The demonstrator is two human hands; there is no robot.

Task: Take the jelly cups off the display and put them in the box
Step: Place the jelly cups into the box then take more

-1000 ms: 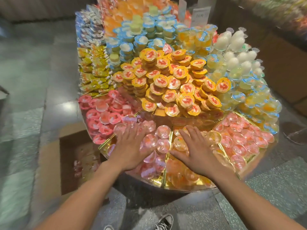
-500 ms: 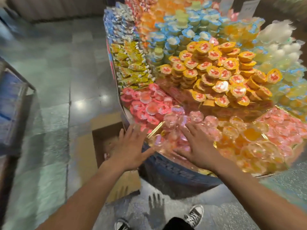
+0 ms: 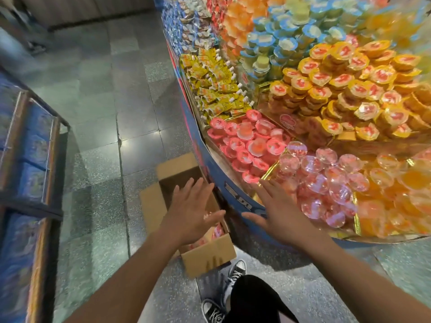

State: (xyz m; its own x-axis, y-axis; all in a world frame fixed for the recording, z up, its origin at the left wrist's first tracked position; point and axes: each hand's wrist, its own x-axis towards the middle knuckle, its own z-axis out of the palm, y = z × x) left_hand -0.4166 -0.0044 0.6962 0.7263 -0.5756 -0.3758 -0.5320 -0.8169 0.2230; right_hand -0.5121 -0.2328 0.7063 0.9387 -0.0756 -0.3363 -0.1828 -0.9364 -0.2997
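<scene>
An open cardboard box (image 3: 207, 255) stands on the floor against the display's blue base; a few pink jelly cups (image 3: 211, 234) lie in its near end. My left hand (image 3: 193, 210) hovers over the box, fingers straight and spread, holding nothing. My right hand (image 3: 272, 210) is at the display's front rim, fingers straight, its fingertips next to the clear pink jelly cups (image 3: 321, 180) in a gold tray. Nothing is held in it either.
The round display (image 3: 235, 194) carries red cups (image 3: 247, 145), orange-lidded stacked cups (image 3: 349, 94), orange cups (image 3: 401, 194), blue-lidded cups and yellow packets (image 3: 214, 87). A blue shelf unit (image 3: 28, 159) stands at the left. Grey tiled floor lies between. My shoes (image 3: 235, 273) are beside the box.
Both hands have come off the pink cups and swung left and down; the left hand is now over the box. The view has turned left, showing the box more fully.
</scene>
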